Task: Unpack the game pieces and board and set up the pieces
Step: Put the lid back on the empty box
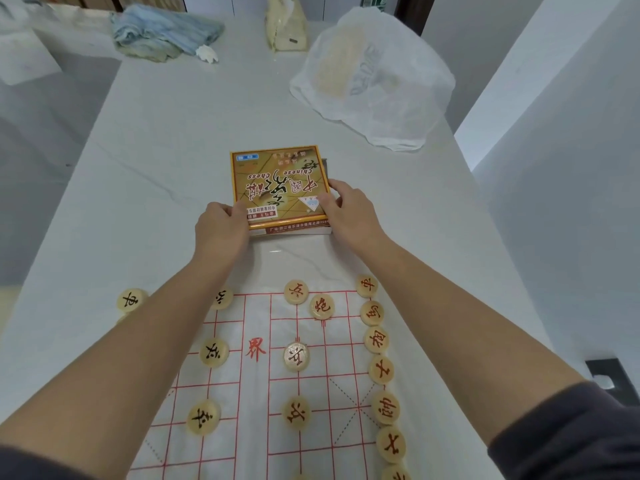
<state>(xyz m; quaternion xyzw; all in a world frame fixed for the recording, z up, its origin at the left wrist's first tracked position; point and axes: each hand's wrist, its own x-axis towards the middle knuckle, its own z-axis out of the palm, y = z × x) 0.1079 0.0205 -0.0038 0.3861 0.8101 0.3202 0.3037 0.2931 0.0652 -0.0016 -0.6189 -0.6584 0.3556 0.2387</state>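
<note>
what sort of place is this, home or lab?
Probably a home, not a lab: pale stone-look table, crumpled blue cloth, white plastic bag, Chinese chess box.

Likely a home: white table (156, 150) with crumpled cloth (162, 32), plastic bag (377, 81).

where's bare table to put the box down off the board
Bare table lies between the box, the cloth and the bag. More lies left of the box, and right of it, nearer than the bag. The board is crowded, with pieces lining its right edge.
</note>
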